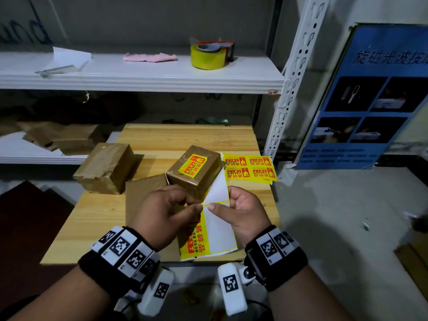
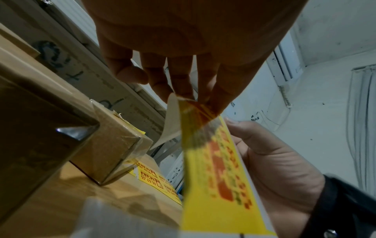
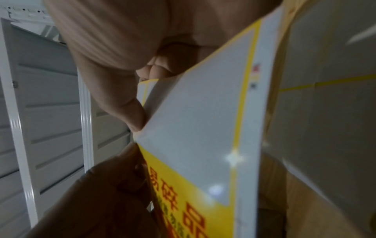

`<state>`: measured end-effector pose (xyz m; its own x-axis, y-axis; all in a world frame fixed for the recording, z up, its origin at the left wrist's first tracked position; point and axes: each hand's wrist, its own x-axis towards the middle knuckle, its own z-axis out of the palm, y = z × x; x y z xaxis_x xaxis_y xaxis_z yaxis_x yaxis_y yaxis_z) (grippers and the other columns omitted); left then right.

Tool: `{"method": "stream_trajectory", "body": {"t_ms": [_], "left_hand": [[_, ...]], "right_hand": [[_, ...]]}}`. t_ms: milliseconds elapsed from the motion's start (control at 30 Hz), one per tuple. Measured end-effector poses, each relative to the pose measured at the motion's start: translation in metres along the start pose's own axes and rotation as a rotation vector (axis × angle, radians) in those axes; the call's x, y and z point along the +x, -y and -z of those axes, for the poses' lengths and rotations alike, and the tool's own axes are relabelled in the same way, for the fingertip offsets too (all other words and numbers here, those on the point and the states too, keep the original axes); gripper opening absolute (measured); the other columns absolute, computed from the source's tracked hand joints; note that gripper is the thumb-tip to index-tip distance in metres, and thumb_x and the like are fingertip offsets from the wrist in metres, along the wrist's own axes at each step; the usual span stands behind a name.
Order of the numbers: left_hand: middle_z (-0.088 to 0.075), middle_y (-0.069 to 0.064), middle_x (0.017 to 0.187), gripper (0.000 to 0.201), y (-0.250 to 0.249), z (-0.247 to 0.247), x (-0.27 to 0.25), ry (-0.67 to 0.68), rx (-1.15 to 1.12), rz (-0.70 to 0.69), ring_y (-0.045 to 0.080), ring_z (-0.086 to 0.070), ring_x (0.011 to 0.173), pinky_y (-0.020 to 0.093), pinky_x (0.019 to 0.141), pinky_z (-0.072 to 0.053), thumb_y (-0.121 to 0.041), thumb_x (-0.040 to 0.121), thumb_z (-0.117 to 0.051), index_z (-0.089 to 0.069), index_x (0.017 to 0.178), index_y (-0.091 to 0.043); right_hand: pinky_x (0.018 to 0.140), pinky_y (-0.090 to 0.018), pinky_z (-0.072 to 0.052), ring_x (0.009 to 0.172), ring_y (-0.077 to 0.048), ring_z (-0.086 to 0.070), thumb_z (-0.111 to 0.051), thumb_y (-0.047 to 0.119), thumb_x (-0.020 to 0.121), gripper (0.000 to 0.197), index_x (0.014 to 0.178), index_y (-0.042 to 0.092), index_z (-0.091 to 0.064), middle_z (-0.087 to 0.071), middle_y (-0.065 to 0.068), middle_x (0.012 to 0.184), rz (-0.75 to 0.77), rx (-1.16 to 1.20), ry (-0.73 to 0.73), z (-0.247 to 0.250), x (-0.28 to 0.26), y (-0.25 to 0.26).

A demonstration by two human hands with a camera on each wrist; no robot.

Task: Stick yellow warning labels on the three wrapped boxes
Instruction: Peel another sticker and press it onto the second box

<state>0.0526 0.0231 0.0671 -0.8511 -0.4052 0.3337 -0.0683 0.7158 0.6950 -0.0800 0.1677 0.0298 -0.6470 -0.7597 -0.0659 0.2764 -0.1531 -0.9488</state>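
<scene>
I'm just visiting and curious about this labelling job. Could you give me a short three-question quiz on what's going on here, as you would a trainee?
1. True or false: the box beside the spare label sheets already carries a yellow label.
2. What does the right hand hold? A) tape roll B) label sheet C) pink cloth
3. What is the left hand pinching?

Key: 1 true. 2 B. 3 The corner of a yellow label, peeling it off the label sheet.

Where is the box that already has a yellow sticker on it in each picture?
Head: the stickered box sits mid-table, just beyond the hands.
Left wrist: the same box shows left of centre, seen from low down.
Right wrist: not clearly visible; the sheet fills the view.
Shared landmark: the held label sheet.
</scene>
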Motion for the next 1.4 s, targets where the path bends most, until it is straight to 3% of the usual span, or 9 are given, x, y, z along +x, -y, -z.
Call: {"method": "stream_trajectory", "body": {"t_ms": [200, 367, 433, 633, 800, 933, 1067, 1200, 1400], "left_hand": [[-0.069, -0.01, 0.077, 0.026, 0.0, -0.002, -0.001, 0.01, 0.018, 0.026, 0.004, -0.065, 0.08, 0.023, 0.07, -0.048, -0.047, 0.08, -0.063, -0.073, 0.074, -0.024], [-0.068, -0.005, 0.063, 0.017, 0.002, -0.008, 0.002, -0.085, -0.183, 0.25, 0.006, -0.06, 0.051, 0.029, 0.05, -0.053, -0.025, 0.089, -0.07, -0.068, 0.074, -0.02], [-0.07, -0.01, 0.067, 0.017, 0.003, -0.005, 0.003, -0.075, -0.148, 0.246, 0.007, -0.062, 0.055, 0.031, 0.054, -0.054, -0.035, 0.085, -0.068, -0.068, 0.076, -0.021], [-0.07, -0.001, 0.08, 0.017, -0.008, -0.003, 0.0, 0.005, -0.066, 0.096, 0.007, -0.068, 0.071, 0.008, 0.056, -0.046, -0.029, 0.075, -0.087, -0.077, 0.082, -0.018], [-0.069, 0.004, 0.083, 0.009, -0.005, -0.006, 0.001, 0.025, -0.112, 0.16, 0.007, -0.068, 0.061, 0.013, 0.051, -0.048, -0.014, 0.087, -0.076, -0.074, 0.078, -0.016], [-0.067, -0.005, 0.073, 0.012, 0.002, -0.006, 0.004, -0.039, -0.089, 0.216, 0.003, -0.06, 0.056, 0.02, 0.051, -0.047, -0.023, 0.089, -0.074, -0.068, 0.079, -0.02], [-0.066, -0.003, 0.065, 0.012, 0.007, -0.001, 0.01, -0.157, -0.07, 0.323, 0.009, -0.058, 0.056, 0.035, 0.058, -0.052, -0.025, 0.091, -0.071, -0.067, 0.081, -0.02], [-0.069, -0.002, 0.068, 0.014, 0.006, 0.006, 0.014, -0.223, -0.026, 0.367, 0.005, -0.061, 0.054, 0.015, 0.047, -0.045, -0.029, 0.093, -0.068, -0.067, 0.081, -0.022], [-0.073, 0.003, 0.08, 0.013, 0.009, 0.016, 0.018, -0.249, -0.063, 0.392, 0.023, -0.069, 0.075, 0.04, 0.073, -0.057, -0.029, 0.094, -0.066, -0.068, 0.085, -0.02]], "right_hand": [[0.085, -0.065, -0.053, 0.087, -0.037, -0.069, -0.076, 0.008, 0.077, 0.025, 0.099, 0.002, -0.069, -0.076, -0.026, 0.098, 0.012, -0.056, -0.005, -0.001, -0.002, 0.001], [0.083, -0.061, -0.056, 0.087, -0.038, -0.071, -0.077, 0.008, 0.076, 0.027, 0.102, 0.004, -0.071, -0.076, -0.025, 0.099, -0.002, -0.071, 0.007, 0.002, -0.001, 0.001], [0.082, -0.056, -0.057, 0.086, -0.036, -0.072, -0.076, 0.008, 0.076, 0.026, 0.102, 0.005, -0.073, -0.077, -0.024, 0.099, -0.015, -0.061, 0.014, 0.002, -0.001, 0.001], [0.078, -0.051, -0.053, 0.086, -0.036, -0.07, -0.077, 0.012, 0.076, 0.028, 0.103, 0.006, -0.072, -0.076, -0.026, 0.098, -0.003, -0.087, 0.007, 0.004, 0.001, -0.002], [0.077, -0.046, -0.057, 0.08, -0.031, -0.072, -0.076, 0.009, 0.075, 0.024, 0.099, 0.008, -0.073, -0.078, -0.018, 0.092, -0.006, -0.091, 0.019, 0.005, 0.0, -0.001], [0.079, -0.053, -0.058, 0.084, -0.035, -0.072, -0.076, 0.007, 0.077, 0.023, 0.1, 0.005, -0.072, -0.078, -0.021, 0.096, -0.012, -0.114, 0.0, 0.006, 0.001, -0.002], [0.075, -0.042, -0.059, 0.081, -0.028, -0.073, -0.072, -0.005, 0.084, 0.019, 0.095, 0.01, -0.073, -0.079, -0.017, 0.097, -0.02, -0.237, -0.067, 0.013, 0.005, -0.003], [0.075, -0.045, -0.061, 0.077, -0.026, -0.075, -0.073, -0.002, 0.08, 0.018, 0.089, 0.014, -0.076, -0.08, -0.011, 0.091, -0.06, -0.355, -0.158, 0.024, 0.009, -0.006], [0.07, -0.039, -0.058, 0.081, -0.031, -0.073, -0.073, 0.016, 0.077, 0.013, 0.09, 0.014, -0.076, -0.079, -0.009, 0.087, -0.121, -0.633, -0.316, 0.044, 0.016, -0.009]]}}
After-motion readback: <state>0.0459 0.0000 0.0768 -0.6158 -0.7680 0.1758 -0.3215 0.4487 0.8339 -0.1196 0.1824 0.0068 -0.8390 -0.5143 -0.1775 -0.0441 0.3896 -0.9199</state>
